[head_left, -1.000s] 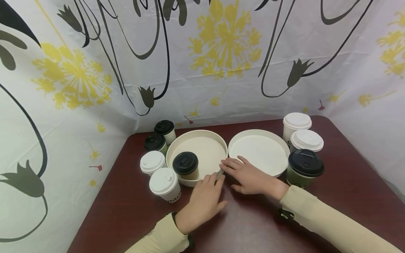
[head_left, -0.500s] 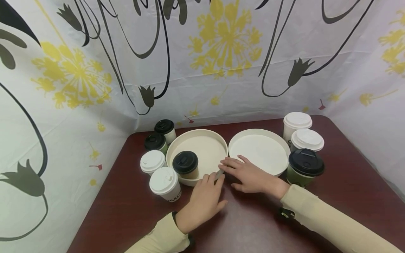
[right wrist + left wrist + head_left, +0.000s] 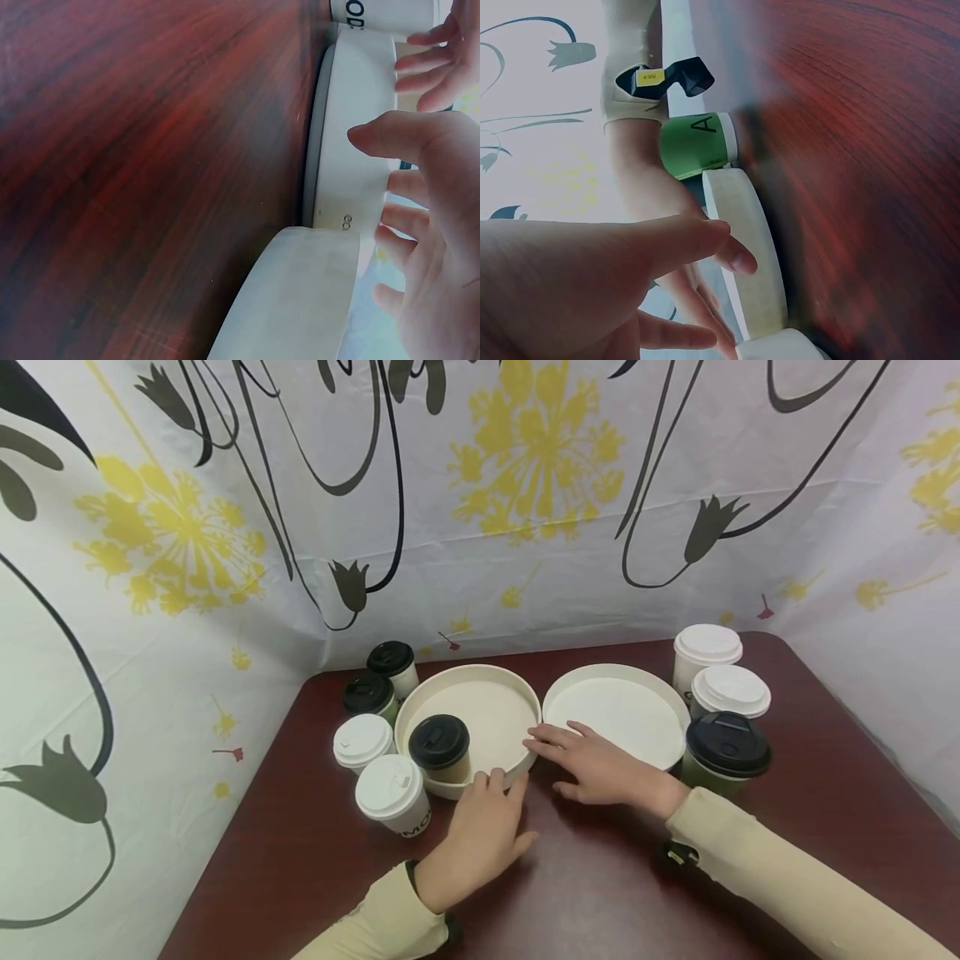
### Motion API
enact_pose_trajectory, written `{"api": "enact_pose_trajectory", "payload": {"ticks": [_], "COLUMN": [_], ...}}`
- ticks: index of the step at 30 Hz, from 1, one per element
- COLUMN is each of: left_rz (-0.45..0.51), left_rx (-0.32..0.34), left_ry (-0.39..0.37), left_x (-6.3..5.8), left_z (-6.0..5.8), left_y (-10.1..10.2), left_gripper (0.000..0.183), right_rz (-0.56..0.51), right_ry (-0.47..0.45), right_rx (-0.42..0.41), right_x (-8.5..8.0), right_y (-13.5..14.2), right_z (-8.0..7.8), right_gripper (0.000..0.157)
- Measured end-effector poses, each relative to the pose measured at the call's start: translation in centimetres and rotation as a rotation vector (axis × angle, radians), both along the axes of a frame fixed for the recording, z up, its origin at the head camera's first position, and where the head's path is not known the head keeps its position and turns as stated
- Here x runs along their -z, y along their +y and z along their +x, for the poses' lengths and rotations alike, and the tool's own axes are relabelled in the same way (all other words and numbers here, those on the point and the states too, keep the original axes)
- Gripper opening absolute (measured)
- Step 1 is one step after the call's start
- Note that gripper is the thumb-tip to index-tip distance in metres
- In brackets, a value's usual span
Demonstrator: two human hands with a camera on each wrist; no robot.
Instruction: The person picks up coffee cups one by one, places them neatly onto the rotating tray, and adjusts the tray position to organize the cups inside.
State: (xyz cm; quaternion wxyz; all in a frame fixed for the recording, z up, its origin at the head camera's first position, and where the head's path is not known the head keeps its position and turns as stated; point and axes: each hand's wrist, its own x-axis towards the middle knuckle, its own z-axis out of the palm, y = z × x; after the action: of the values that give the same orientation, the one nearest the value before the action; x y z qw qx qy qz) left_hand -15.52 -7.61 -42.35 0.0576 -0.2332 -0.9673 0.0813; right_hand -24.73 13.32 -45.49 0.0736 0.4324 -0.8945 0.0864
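While left hand (image 3: 480,837) stays by cream tray (image 3: 501,714), right hand (image 3: 602,770) edged slightly away, both hands' fingers spread.

Head view: near rim of L tray (image 3: 498,706) partly hidden by L hand (image 3: 480,835); base of green cup (image 3: 707,775) behind R sleeve (image 3: 787,868); L wrist view: yellow tag (image 3: 650,77) illegible.

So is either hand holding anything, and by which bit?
Nothing is held: the left hand and right hand are at the rim of the left cream tray.
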Motion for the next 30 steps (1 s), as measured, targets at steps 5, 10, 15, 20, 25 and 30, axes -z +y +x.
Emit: {"api": "enact_pose_trajectory", "payload": {"ticks": [5, 10, 15, 20, 25, 30], "left_rz": [-0.032, -0.044, -0.043, -0.01, 0.005, 0.023], "left_rx": [-0.02, -0.041, -0.067, -0.104, -0.146, -0.176], "left_ry": [0.002, -0.005, 0.023, 0.017, -0.016, -0.045], "left_x": [-0.3, -0.7, -1.0, -1.1, -1.3, -1.2], "left_z": [0.1, 0.1, 0.3, 0.3, 0.4, 0.4], "left_y": [-0.1, -0.3, -0.5, -0.8, -0.9, -0.7], "left_gripper": [0.077, 0.073, 0.07, 0.068, 0.07, 0.072], "right_rz": [-0.008, -0.018, -0.005, -0.012, -0.013, -0.002], "right_ry": [-0.003, 0.014, 0.022, 0.017, -0.002, -0.005], "right_rx": [0.006, -0.002, -0.007, -0.01, -0.022, -0.019], "right_x": [0.0, 0.0, 0.1, 0.0, -0.2, -0.4], "right_y": [0.1, 0.1, 0.3, 0.6, 0.6, 0.5], "right_z": [-0.4, -0.7, -1.0, -1.1, -0.8, -0.5], "right_gripper": [0.071, 0.072, 0.073, 0.074, 0.074, 0.073]}}
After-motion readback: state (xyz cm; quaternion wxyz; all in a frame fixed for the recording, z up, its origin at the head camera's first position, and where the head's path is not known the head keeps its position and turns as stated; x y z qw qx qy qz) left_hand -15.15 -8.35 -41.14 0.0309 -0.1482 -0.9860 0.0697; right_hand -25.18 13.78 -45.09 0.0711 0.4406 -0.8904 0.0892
